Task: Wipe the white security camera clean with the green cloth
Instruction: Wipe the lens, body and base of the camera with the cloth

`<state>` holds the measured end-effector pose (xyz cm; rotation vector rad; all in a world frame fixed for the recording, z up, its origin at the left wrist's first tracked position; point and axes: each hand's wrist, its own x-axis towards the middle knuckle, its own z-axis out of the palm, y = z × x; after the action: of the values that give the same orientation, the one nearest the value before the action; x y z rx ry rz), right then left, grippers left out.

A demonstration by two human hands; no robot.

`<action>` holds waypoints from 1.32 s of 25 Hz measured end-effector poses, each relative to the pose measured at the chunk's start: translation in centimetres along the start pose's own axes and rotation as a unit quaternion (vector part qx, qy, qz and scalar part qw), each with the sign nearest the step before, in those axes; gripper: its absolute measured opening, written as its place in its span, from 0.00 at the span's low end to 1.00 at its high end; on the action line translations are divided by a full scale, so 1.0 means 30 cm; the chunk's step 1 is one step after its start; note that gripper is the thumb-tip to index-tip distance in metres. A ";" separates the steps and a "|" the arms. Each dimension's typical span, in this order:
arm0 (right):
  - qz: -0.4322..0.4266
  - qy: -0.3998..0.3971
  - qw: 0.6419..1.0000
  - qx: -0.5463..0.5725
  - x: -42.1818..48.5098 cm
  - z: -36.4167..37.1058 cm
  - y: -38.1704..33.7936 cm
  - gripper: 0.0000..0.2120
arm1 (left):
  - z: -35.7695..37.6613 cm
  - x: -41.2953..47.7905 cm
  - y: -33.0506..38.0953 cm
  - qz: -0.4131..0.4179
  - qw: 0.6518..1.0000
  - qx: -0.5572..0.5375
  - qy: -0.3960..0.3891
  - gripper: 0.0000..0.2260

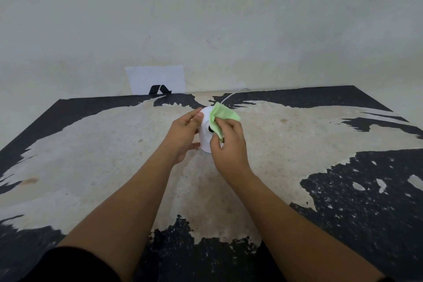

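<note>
The white security camera stands upright near the middle of the worn table, its dark lens facing me. My left hand grips its left side, thumb up near the top. My right hand holds the green cloth pressed against the camera's right front, next to the lens. Part of the cloth sticks up above my fingers. A white cable runs from behind the camera toward the wall.
The table top is pale with peeled black patches along its edges. A white sheet of paper with a black mark leans against the wall behind the table's far edge. The wall stands close behind.
</note>
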<state>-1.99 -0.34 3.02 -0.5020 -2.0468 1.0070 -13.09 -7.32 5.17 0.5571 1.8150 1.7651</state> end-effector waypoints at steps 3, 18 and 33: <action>-0.070 -0.066 0.992 -0.083 -0.011 0.002 0.032 0.20 | -0.005 0.012 0.011 0.006 1.000 0.018 -0.008 0.12; -0.046 -0.035 0.997 -0.046 0.017 -0.004 0.023 0.19 | -0.019 0.018 0.002 0.011 0.999 0.026 -0.023 0.11; -0.068 -0.110 0.983 -0.133 -0.012 -0.007 0.044 0.29 | -0.016 0.012 0.008 0.013 0.999 0.021 -0.029 0.12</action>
<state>-1.58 0.34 1.89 -0.3942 -2.3969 0.7378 -13.71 -7.46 5.37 0.6446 1.8165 1.7130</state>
